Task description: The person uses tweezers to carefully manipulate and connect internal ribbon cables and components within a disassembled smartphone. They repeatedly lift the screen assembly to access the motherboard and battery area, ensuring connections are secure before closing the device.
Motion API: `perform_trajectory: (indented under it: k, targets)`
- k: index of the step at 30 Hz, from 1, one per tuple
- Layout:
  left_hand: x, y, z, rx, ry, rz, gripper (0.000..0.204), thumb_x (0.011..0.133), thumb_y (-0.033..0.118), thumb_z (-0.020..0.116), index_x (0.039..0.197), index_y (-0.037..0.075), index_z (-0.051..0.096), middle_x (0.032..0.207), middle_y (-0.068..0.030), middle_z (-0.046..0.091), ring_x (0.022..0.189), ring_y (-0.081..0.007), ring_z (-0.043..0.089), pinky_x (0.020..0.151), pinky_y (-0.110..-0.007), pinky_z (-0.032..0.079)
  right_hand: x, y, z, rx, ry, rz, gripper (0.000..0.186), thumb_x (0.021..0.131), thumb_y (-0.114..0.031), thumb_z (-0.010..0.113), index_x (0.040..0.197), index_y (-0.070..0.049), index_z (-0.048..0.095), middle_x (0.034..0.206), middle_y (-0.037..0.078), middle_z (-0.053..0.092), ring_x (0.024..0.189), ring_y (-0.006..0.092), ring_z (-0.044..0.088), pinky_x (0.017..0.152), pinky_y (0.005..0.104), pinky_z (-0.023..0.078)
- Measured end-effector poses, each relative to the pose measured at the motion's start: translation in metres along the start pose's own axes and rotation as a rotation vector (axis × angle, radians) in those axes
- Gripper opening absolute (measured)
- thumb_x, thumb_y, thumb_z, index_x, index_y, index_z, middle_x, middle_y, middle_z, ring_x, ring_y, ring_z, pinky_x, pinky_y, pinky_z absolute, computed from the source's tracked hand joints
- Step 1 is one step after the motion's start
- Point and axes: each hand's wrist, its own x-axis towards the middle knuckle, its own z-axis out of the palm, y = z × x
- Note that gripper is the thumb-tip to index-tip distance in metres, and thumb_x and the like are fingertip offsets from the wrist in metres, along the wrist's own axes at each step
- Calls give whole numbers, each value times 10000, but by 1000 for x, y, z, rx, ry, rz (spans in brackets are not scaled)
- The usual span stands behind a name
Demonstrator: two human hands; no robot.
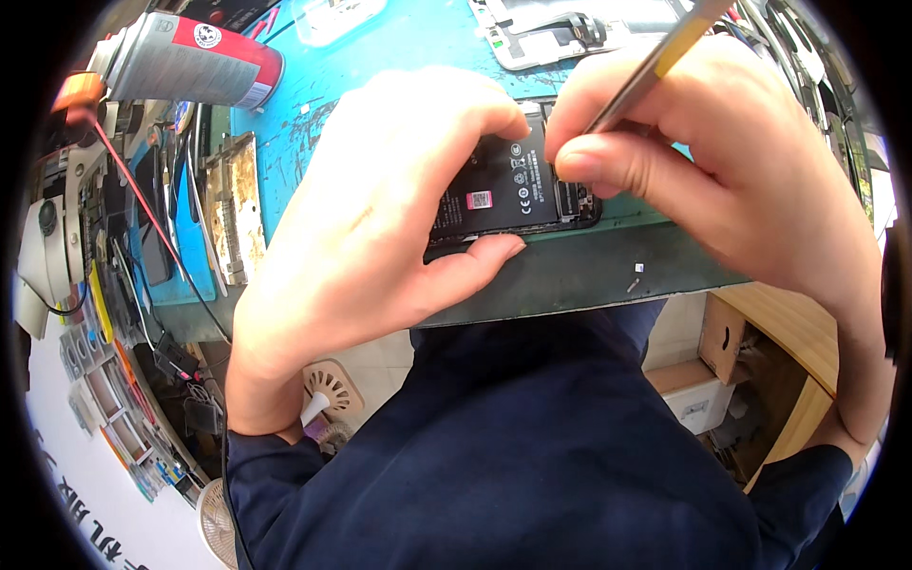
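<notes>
An opened phone (502, 204) with a black battery lies flat near the front edge of the bench mat (313, 71). My left hand (356, 214) grips it from the left, index finger curled over the far side and thumb along the near edge, hiding the phone's left part. My right hand (703, 166) is closed in a pinch around a slim metal tool (651, 71), perhaps tweezers, held slanted over the phone's right end. The tool's tip is hidden behind the fingers. Two tiny parts (638, 268) sit on the dark mat edge below the phone.
A spray can (195, 59) lies at back left beside cables and tools (157, 218). Another opened phone part (532, 33) and a clear tray (337, 17) sit at the back. A red wire (133, 171) runs down the left. A wooden cabinet (779, 342) stands below the bench at right.
</notes>
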Motion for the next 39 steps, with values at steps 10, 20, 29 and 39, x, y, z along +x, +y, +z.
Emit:
perform_trajectory:
  k: [10,20,29,39]
  targets:
    - [3,2,1,15,28,51,671,700,78,891,1304,25,603,1282,-153,629,1188,-329,605,1002,-398,504,-6,3,-8,35,-68,3,135,971,-152,715,1046,-44,684,872,79,687,808,240,675,721,353,515]
    - [2,3,2,26,49,63,657,687,118,911,1256,11,600,1139,-145,609,1047,-330,611,920,-390,514,3,-7,-14,-114,-132,-34,123,968,-166,722,1012,-57,685,843,66,673,807,265,670,733,365,518]
    - [5,3,2,29,37,74,687,680,55,894,1295,12,590,1267,-157,624,1180,-338,604,1004,-402,511,0,-13,0,-15,2,133,135,1003,-137,675,963,-11,699,757,104,670,698,254,680,653,366,523]
    - [3,2,4,22,41,60,714,687,59,895,1324,15,577,1327,-166,609,1233,-345,593,1029,-410,504,9,-65,15,9,306,362,222,993,-162,684,880,27,713,643,108,650,603,262,655,601,364,490]
